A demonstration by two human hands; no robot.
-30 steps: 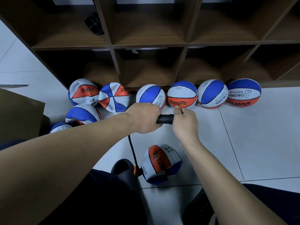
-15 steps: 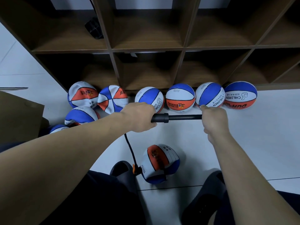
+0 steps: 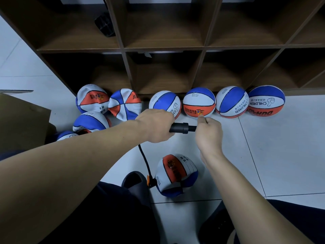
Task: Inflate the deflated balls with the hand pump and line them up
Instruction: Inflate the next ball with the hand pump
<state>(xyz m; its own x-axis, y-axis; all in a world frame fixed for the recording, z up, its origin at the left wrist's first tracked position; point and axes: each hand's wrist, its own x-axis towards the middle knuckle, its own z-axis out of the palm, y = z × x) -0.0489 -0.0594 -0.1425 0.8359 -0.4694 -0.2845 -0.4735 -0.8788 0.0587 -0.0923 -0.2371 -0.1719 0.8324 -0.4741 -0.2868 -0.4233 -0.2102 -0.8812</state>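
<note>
I hold the hand pump (image 3: 181, 127) level, its long axis running left to right. My left hand (image 3: 155, 126) grips the barrel; my right hand (image 3: 209, 132) is curled round the handle, just right of the barrel, plunger nearly home. The hose (image 3: 145, 162) drops toward me to the half-filled ball (image 3: 175, 175), which lies on the floor (image 3: 281, 155) near and below both hands.

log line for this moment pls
left hand grips pump barrel | right hand on handle, pushed in | hose in ball on floor
</note>
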